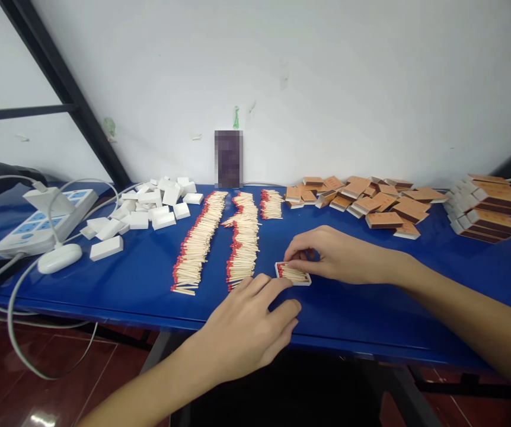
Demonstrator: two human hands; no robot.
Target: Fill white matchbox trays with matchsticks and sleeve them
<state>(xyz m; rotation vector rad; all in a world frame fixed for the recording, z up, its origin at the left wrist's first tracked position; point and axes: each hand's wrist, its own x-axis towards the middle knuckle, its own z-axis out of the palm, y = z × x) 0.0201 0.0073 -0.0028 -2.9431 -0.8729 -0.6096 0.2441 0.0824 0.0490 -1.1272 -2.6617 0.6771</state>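
A small white matchbox tray (294, 275) filled with red-tipped matches lies on the blue table (326, 320). My right hand (320, 252) reaches in from the right, its thumb and fingertips pressed together at the matches and the tray's upper edge; what they pinch is too small to tell. My left hand (259, 320) is in front and to the left, fingers apart and bent, a fingertip at the tray's lower left edge. Beyond it lie a long row of matches (201, 237), a second row (244, 240) and a short pile (272, 204).
White trays (107, 248) are heaped at the left, by a power strip (44, 222) with cables. Orange matchbox sleeves (383, 220) lie scattered at the back right, beside stacked boxes (489, 207). A pixelated dark rectangle (229, 159) stands against the wall.
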